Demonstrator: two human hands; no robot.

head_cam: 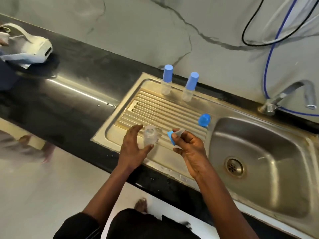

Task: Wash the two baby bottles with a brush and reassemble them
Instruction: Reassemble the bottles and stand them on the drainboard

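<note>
A clear baby bottle body stands open-topped on the ribbed steel drainboard. My left hand curves around it with spread fingers, thumb near its base; contact is unclear. My right hand pinches a clear teat together with a blue collar ring just right of the bottle. A blue cap lies on the drainboard near the basin. Two clear containers with tall blue tops stand at the drainboard's back edge.
The sink basin with its drain lies to the right, under a steel tap. A dark counter runs left, with a white device on it. Blue and black hoses hang on the wall.
</note>
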